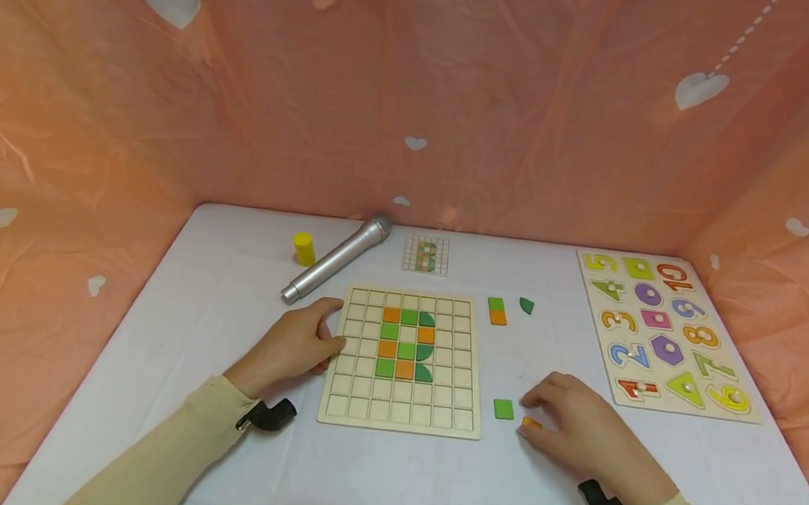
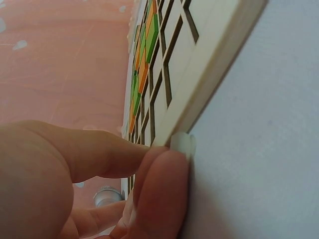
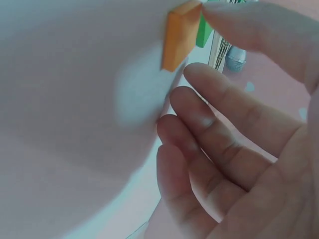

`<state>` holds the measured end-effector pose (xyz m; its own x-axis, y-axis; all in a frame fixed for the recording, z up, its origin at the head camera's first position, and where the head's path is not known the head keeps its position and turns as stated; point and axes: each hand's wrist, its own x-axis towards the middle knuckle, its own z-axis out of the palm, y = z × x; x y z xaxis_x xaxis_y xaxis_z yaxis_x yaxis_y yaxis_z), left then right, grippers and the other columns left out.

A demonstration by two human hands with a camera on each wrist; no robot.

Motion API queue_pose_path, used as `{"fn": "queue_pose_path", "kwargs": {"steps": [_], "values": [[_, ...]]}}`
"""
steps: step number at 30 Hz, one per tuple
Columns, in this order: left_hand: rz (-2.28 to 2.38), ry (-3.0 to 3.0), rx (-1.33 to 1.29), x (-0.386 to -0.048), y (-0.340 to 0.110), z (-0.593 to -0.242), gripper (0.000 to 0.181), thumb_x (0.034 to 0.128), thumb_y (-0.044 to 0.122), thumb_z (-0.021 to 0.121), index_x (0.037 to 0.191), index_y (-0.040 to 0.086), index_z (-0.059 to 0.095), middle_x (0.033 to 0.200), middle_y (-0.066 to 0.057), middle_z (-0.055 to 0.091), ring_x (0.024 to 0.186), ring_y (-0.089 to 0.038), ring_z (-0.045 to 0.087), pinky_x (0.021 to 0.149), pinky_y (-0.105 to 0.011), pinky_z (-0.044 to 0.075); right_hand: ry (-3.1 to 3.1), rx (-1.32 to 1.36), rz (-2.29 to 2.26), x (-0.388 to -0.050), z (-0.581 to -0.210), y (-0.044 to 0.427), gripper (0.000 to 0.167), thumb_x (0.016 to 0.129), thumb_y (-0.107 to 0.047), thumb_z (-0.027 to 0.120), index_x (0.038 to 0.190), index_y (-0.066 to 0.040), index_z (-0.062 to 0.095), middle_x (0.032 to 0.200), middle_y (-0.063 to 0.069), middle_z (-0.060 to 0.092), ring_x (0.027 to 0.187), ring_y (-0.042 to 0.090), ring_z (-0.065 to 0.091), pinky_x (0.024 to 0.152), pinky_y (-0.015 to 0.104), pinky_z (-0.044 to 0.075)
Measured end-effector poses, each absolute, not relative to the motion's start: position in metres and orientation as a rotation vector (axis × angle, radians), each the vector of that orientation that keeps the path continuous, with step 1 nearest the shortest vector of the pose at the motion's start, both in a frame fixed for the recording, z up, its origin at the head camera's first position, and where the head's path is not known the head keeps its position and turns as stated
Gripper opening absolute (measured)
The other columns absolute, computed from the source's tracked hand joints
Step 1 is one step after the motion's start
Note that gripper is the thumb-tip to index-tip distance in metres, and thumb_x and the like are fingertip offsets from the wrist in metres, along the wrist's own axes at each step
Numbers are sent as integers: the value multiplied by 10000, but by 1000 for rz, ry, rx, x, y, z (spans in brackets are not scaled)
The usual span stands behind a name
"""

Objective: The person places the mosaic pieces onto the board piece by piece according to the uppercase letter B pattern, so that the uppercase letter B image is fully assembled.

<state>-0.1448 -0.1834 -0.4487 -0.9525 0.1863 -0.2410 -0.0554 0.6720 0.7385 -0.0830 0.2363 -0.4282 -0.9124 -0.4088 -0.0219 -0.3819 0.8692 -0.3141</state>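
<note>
A wooden grid board (image 1: 353,408) bears orange, green and dark green pieces in its middle squares. At its left edge, my left hand (image 1: 295,345) grips the rim between thumb and fingers; the left wrist view shows the fingertips (image 2: 167,174) against the board's side (image 2: 219,64). My right hand (image 1: 581,422) is over the table with fingers bent loosely around a loose orange tile (image 1: 531,422). In the right wrist view the thumb tip is at the top corner of the orange tile (image 3: 180,36), and the other fingers are apart from it. A green tile (image 1: 503,409) lies just left of that hand.
Behind the board are a pattern card (image 1: 426,255), a silver microphone (image 1: 338,259) and a yellow cylinder (image 1: 304,249). Green and orange tiles (image 1: 497,311) and a dark green piece (image 1: 527,306) lie right of the board. A number puzzle (image 1: 667,335) occupies the right side.
</note>
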Motion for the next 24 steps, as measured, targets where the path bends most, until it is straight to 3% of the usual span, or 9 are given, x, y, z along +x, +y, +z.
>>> {"fn": "queue_pose_path", "kwargs": {"steps": [13, 24], "values": [[1156, 2592, 99, -144, -183, -448, 692, 1005, 180, 729, 1623, 87, 432, 851, -69, 667, 636, -169, 664, 631, -301, 558, 2993, -558, -441, -73, -429, 242, 202, 825, -264, 920, 914, -310, 745, 984, -183, 652, 997, 94, 624, 948, 443, 595], [1143, 2599, 98, -144, -182, -448, 691, 1007, 186, 729, 1624, 88, 433, 841, -67, 677, 635, -171, 663, 632, -298, 559, 3012, -715, -492, -97, -423, 197, 143, 858, -250, 889, 936, -212, 775, 935, -133, 678, 939, 75, 627, 879, 382, 604]]}}
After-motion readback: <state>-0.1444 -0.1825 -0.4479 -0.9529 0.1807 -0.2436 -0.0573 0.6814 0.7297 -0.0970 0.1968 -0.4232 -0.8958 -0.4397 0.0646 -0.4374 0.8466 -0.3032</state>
